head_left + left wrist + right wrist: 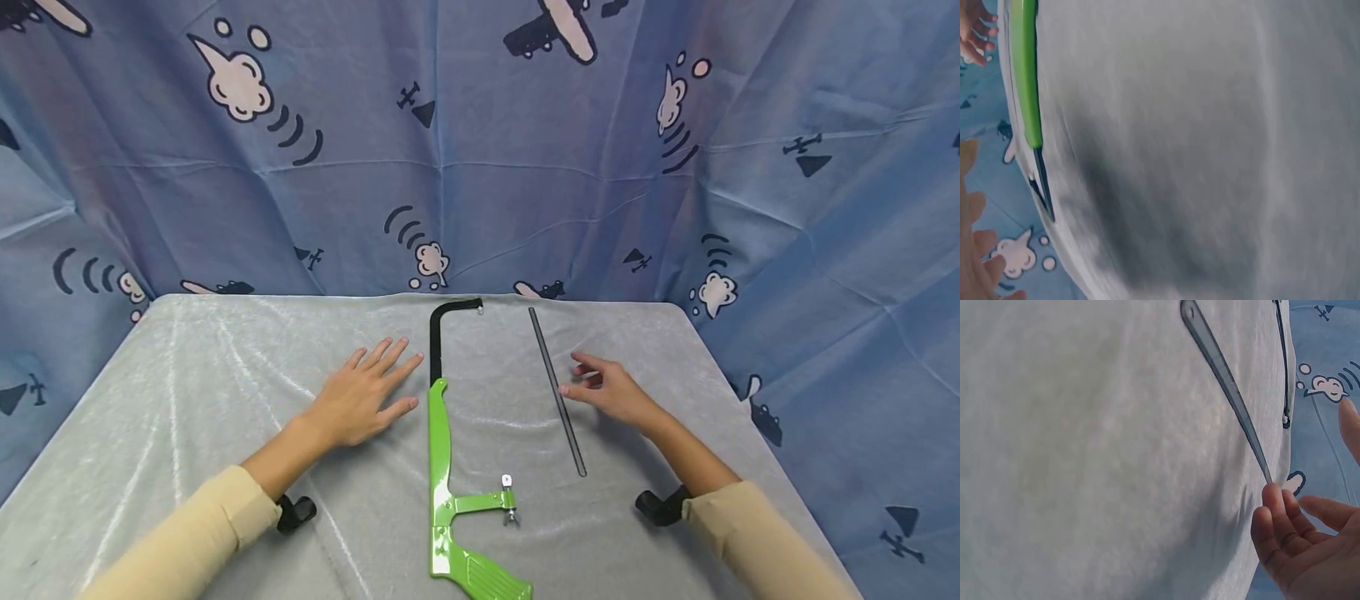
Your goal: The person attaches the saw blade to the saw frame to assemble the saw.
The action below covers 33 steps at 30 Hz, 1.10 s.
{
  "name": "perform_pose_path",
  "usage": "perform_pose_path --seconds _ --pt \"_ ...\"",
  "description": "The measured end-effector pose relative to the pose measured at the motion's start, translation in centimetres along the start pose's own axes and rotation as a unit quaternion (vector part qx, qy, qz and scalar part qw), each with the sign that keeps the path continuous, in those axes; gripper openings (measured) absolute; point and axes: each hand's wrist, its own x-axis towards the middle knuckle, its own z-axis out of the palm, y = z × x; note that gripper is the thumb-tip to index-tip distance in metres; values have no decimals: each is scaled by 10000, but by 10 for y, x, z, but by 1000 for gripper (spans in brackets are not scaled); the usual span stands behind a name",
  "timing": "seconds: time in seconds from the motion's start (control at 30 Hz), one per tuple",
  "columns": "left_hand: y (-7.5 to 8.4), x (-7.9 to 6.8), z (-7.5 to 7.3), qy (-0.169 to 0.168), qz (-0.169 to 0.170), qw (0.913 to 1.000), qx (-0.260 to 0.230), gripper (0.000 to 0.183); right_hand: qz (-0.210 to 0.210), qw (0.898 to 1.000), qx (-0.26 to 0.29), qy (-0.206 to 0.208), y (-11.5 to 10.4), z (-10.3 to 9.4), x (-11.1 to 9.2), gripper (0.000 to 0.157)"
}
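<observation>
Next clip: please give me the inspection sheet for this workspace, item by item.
Surface: table under a pale grey wrinkled cloth.
Job's things: green hacksaw frame, no blade fitted; loose hacksaw blade lying apart to its right.
Clutter: nothing seen.
Grippers: left hand flat on the cloth beside the frame, fingers straight; right hand open beside the blade, contact unclear.
Cables: nothing seen.
Surroundings: blue cartoon-print curtain behind and around the table.
</observation>
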Motion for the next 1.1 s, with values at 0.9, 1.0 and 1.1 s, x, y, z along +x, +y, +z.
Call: perform_pose_path --seconds 0.9,1.0,1.1 --pt "58 8 2 -882 550 9572 -2702 60 297 9967 712 -271 5 19 4 61" --pt "62 9 3 -966 566 9446 -3084 60 182 9984 513 -176 7 21 6 59" --pt "67 10 5 -1132 457 9282 -3515 63 50 9994 335 -97 9 22 7 57"
